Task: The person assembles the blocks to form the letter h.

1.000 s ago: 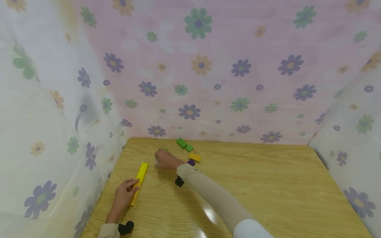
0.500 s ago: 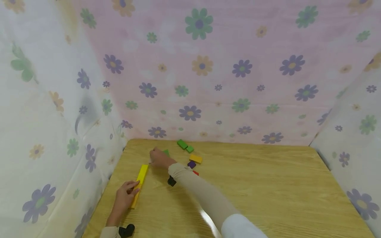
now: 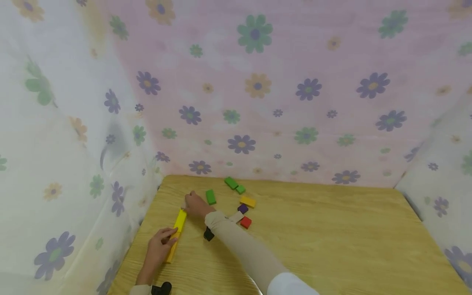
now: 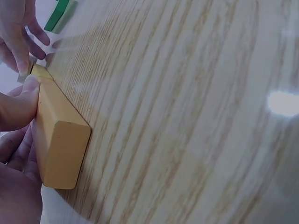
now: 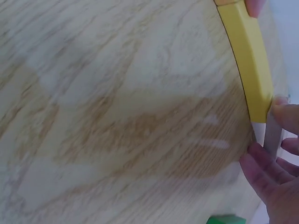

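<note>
An orange block (image 3: pixel 172 248) and a yellow block (image 3: pixel 180 220) lie end to end in a row on the left of the table. My left hand (image 3: pixel 158 248) grips the orange block close to the joint, thumb and fingers at its side. At the far end of the yellow block, my right hand (image 3: pixel 197 205) pinches a pale grey block (image 5: pixel 273 140) between thumb and fingers. In the right wrist view this block stands at the yellow block's end; whether they touch I cannot tell. The fingers mostly cover it in the head view.
Right of my right hand lie green blocks (image 3: pixel 210 197), another orange block (image 3: pixel 248 202), a purple block (image 3: pixel 243 209), a pale piece (image 3: pixel 236 217) and a red block (image 3: pixel 246 222). Flowered cloth (image 3: pixel 254 102) walls the wooden table (image 3: pixel 332 237) at the back and sides.
My right hand has moved left and nearer, to the yellow block's far end, uncovering a green block and the red one. My left hand stays at the orange block.
</note>
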### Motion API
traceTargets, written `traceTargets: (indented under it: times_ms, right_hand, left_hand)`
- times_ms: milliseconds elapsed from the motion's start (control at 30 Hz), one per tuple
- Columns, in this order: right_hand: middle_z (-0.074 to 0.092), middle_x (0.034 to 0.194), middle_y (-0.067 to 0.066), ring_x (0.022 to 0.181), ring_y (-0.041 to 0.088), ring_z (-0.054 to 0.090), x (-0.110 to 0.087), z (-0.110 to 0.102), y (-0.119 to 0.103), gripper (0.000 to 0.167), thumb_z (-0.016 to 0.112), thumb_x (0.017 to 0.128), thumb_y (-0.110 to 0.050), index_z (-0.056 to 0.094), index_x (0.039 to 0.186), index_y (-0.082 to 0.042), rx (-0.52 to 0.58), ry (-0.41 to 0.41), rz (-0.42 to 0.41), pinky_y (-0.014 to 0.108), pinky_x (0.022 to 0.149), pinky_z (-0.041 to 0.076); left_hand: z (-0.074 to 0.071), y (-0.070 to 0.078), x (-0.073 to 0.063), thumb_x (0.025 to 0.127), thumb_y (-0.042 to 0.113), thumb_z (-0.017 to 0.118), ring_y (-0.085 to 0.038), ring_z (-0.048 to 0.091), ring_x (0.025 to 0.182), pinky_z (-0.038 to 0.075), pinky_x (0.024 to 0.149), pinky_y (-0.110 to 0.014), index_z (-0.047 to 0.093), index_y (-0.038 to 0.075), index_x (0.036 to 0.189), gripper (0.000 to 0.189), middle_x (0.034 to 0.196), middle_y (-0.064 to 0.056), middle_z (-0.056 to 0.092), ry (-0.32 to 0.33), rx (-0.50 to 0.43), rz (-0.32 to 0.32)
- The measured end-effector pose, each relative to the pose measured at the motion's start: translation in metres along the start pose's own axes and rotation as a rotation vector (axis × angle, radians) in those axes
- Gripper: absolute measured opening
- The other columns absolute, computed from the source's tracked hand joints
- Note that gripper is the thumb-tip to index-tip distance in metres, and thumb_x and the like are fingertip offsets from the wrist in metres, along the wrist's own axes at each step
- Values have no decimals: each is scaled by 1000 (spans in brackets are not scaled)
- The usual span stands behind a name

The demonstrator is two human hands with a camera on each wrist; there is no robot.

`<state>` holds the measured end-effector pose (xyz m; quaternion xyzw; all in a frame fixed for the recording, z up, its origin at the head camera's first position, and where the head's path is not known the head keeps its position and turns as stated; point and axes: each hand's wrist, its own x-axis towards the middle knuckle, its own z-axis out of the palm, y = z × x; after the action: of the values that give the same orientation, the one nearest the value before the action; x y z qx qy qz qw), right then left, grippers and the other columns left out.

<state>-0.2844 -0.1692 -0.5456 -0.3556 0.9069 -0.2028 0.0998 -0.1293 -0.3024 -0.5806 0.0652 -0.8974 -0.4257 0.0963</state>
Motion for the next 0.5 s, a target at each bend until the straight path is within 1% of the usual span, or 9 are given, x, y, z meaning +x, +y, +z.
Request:
traceTargets:
  times_ms: [200,300,400,500]
  right_hand:
    - [51,115,12,87,11,56,-1,8,-1,33,58,96,-25,56,121,-3,-26,-3,35,17,74,46]
    - [51,115,11,90,11,55,-2,10,-3,33,56,97,-24,54,123,-3,-47,-10,49,17,75,46]
    - [51,112,10,90,12,53,-1,8,-4,32,53,98,-24,53,122,-3,-82,-6,36,18,76,46]
    - [49,105,8,86,11,49,0,8,-3,28,50,100,-23,52,120,-4,-102,6,33,17,74,44]
  left_hand:
    - [5,-1,-4,83,0,70,-31,61,97,52,71,-26,70,1,113,30,112,-16,61,-17,-1,-24]
    - [6,-2,-5,82,-1,71,-30,61,96,52,71,-25,70,1,112,30,111,-16,62,-10,9,-18]
    - [5,-2,-4,82,-1,71,-27,62,92,51,69,-24,71,2,111,29,110,-14,62,13,13,-4]
    - [4,-1,-4,84,1,70,-27,61,94,52,73,-28,70,3,113,30,112,-13,62,15,-1,4]
